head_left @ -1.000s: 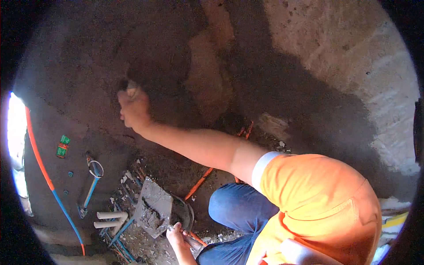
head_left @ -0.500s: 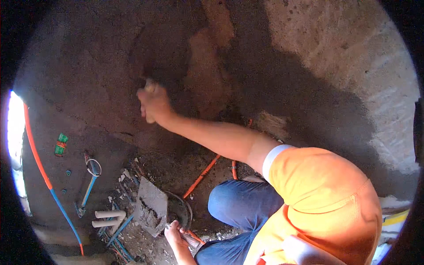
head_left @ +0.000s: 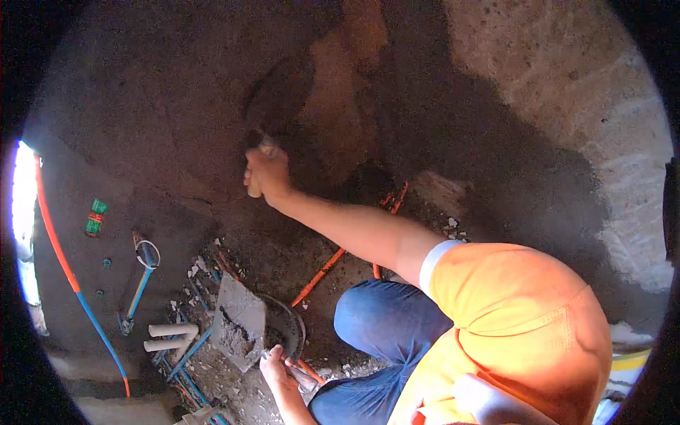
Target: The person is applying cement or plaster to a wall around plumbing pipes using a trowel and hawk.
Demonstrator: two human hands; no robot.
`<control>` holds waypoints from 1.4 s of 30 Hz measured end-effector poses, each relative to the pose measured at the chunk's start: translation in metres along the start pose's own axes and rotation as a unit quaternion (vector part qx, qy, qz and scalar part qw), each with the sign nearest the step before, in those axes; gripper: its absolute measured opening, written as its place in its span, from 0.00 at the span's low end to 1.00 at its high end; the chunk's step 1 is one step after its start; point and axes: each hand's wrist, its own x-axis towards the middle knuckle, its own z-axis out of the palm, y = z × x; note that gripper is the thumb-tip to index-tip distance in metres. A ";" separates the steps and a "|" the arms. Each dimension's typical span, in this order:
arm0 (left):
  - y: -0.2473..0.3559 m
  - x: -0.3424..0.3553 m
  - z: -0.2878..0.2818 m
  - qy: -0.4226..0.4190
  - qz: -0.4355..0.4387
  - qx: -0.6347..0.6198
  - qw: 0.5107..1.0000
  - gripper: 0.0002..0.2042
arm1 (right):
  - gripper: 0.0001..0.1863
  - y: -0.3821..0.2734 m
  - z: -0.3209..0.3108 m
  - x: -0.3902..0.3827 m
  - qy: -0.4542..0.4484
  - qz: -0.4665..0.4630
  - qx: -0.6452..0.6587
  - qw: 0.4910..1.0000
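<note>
My right hand [head_left: 268, 170] reaches out over the dark, damp wall [head_left: 170, 127], closed round the pale handle of a trowel [head_left: 255, 190]. Its dark blade hardly stands out against the wet plaster. Down at the lower middle, my left hand [head_left: 278, 365] is closed on a flat grey hawk [head_left: 225, 338]. A heap of wet mortar [head_left: 239, 333] lies on the hawk's face. The hawk partly covers a round dark bucket [head_left: 299, 327] beside it.
Orange pipes [head_left: 319, 278] rise from the rubble floor. White elbow pipes [head_left: 173, 330] and blue pipes [head_left: 191, 354] crowd the lower left. An orange-and-blue conduit [head_left: 60, 251] and a green packet [head_left: 95, 218] are at the left. Dry, lighter wall [head_left: 559, 92] shows upper right.
My right hand with the trowel has shifted to the right and slightly down in the picture. The left hand and hawk have hardly moved; the whole view has shifted a little.
</note>
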 end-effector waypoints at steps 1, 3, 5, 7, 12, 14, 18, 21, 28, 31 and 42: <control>-0.002 0.001 -0.001 -0.001 -0.002 -0.001 1.000 0.06 | 0.09 -0.004 0.008 -0.007 -0.011 -0.009 0.009 1.000; 0.002 -0.006 0.005 0.000 0.000 0.013 1.000 0.06 | 0.10 -0.014 0.031 -0.019 0.003 -0.030 0.017 0.999; 0.002 -0.008 0.002 0.005 0.010 0.033 0.999 0.08 | 0.10 -0.024 0.056 -0.036 -0.036 -0.037 0.012 0.999; 0.004 -0.007 -0.003 0.002 0.022 0.053 0.998 0.09 | 0.10 -0.028 0.078 -0.052 -0.080 -0.031 0.006 0.996; 0.018 -0.006 -0.007 -0.033 0.027 0.118 0.992 0.10 | 0.11 -0.012 0.075 -0.110 -0.381 0.063 -0.025 0.922; 0.019 -0.001 -0.011 0.006 0.039 0.125 0.991 0.08 | 0.10 -0.002 0.049 -0.153 -0.403 0.190 -0.151 0.883; 0.019 0.002 -0.029 0.005 0.051 0.120 0.991 0.06 | 0.09 0.036 0.010 -0.189 -0.385 0.502 -0.450 0.630; 0.007 0.005 -0.020 -0.008 0.048 0.109 0.993 0.05 | 0.11 0.040 -0.013 -0.185 -0.402 0.524 -0.376 0.650; 0.011 -0.006 0.007 0.018 0.071 0.077 0.994 0.06 | 0.12 0.090 -0.050 -0.195 -0.288 0.702 -0.098 0.644; 0.023 -0.010 0.005 0.034 0.118 0.075 0.990 0.07 | 0.11 0.069 -0.080 -0.190 -0.369 0.694 0.023 0.618; 0.054 -0.028 0.026 -0.006 0.238 0.250 0.938 0.12 | 0.12 0.073 -0.058 -0.193 -0.338 0.721 0.363 0.484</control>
